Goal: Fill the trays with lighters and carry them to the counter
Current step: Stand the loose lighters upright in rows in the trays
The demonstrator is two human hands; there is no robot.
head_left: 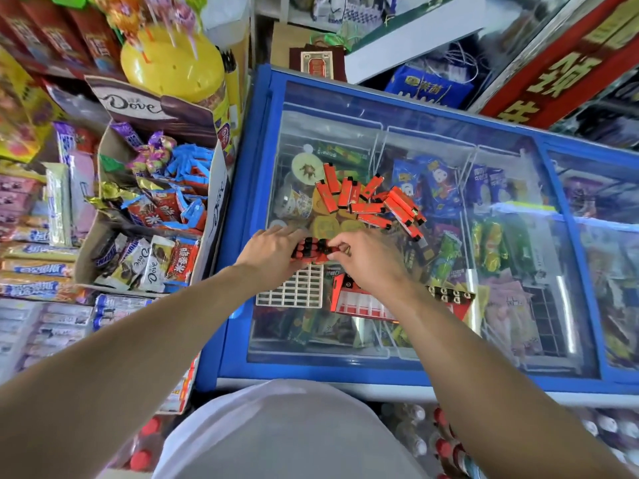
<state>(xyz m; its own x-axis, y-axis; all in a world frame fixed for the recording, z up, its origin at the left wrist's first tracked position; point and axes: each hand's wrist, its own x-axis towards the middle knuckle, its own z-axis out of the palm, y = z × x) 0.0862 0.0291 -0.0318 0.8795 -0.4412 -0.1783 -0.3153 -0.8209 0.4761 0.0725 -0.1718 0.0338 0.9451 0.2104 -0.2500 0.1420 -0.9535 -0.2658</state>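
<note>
Head view: both hands (pixel 273 252) (pixel 366 257) grip lighters (pixel 313 249) at tray (pixel 290 288) edge.

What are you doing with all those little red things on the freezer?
Those are lighters. Both hands, the left hand and the right hand, hold a row of lighters at the top of a white tray, which is mostly empty. More loose lighters lie in a pile on the freezer lid. A red box sits beside the tray.
</note>
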